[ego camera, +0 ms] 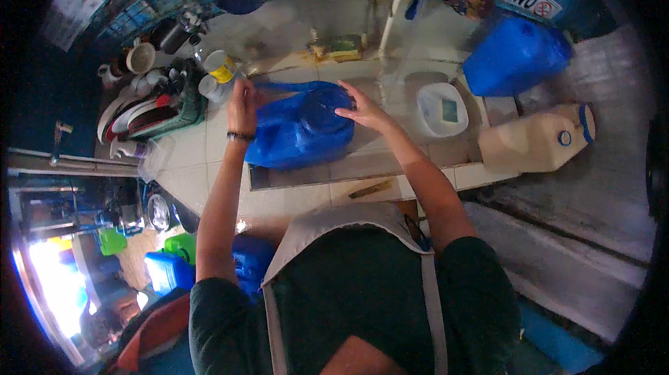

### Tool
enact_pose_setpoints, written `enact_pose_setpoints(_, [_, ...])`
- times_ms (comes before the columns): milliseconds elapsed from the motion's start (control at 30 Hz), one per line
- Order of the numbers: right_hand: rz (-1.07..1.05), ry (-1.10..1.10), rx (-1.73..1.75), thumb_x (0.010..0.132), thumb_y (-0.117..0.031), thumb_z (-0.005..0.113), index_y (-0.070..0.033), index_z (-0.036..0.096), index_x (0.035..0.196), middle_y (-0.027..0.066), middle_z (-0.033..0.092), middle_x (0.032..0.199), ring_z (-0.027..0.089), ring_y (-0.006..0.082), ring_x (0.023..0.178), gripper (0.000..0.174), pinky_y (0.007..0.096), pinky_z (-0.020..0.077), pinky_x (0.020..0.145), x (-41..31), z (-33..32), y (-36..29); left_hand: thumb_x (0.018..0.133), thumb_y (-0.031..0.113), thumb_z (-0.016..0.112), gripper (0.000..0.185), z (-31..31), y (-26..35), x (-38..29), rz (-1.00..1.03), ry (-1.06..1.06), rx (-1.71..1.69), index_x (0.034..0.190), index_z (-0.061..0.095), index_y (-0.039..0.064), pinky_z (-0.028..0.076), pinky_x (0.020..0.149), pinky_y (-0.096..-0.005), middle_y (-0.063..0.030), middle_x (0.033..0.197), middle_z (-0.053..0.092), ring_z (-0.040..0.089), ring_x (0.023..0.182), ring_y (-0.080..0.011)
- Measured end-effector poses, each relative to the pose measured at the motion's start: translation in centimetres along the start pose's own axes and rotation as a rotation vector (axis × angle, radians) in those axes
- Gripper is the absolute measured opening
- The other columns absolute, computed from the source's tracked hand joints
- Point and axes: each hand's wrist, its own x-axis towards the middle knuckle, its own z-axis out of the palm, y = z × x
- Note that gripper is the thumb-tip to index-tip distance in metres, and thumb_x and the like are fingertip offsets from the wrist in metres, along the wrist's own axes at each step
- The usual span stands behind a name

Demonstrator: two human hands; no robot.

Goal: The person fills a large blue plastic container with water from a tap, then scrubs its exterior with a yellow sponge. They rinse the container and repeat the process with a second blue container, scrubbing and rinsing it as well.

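Observation:
A blue plastic jug (303,129) lies on its side in the tiled sink basin in front of me, with its round cap end toward the right. My left hand (243,106) is at the jug's left end, fingers raised; whether it grips anything there is unclear. Beside the round cap, my right hand (363,108) has its thumb and fingers spread, close to or touching the jug. To the right of that hand, a white plastic tub (442,109) holds a greenish sponge or block (449,111).
A green dish rack (183,116) with plates stands at left, near a yellow-labelled container (219,67). Another blue jug (515,59) and a beige jug (533,140) are at right. A white pipe (394,9) rises behind the basin. A brown strip (371,189) lies on the front ledge.

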Motion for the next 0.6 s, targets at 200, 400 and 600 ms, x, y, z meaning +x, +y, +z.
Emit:
enact_pose_setpoints(200, [0.006, 0.039, -0.591, 0.052, -0.066, 0.072, -0.018, 0.000, 0.144, 0.0209, 0.029, 0.139, 0.035, 0.0440, 0.121, 0.126, 0.0539, 0.0291, 0.099, 2.7, 3.0, -5.8, 0.090, 0.005, 0.047, 0.002, -1.8, 6.2, 6.7, 0.057, 0.199, -0.225, 0.091, 0.048, 0.003, 0.052, 0.056, -0.0307, -0.0117, 0.070, 0.060, 0.066, 0.067, -0.0212])
enact_pose_setpoints(400, [0.079, -0.199, -0.904, 0.055, -0.051, 0.076, -0.030, 0.034, 0.134, 0.0179, 0.030, 0.138, 0.027, 0.0480, 0.123, 0.092, 0.0620, 0.0310, 0.093, 2.7, 4.3, -6.9, 0.089, 0.001, 0.042, 0.008, -7.7, 1.6, 0.1, -0.163, 0.420, -0.315, 0.097, 0.044, 0.003, 0.054, 0.058, -0.0313, -0.0084, 0.080, 0.057, 0.065, 0.073, -0.0217])
enact_pose_setpoints(600, [0.011, -0.198, -0.741, 0.053, -0.044, 0.079, -0.031, 0.052, 0.120, 0.0088, 0.038, 0.132, 0.034, 0.0410, 0.120, 0.074, 0.0597, 0.0312, 0.095, 2.8, -3.8, -1.8, 0.091, 0.011, 0.047, 0.008, -17.7, -4.7, -18.5, -0.473, 0.752, -0.184, 0.095, 0.042, 0.006, 0.054, 0.060, -0.0311, -0.0076, 0.082, 0.057, 0.063, 0.076, -0.0183])
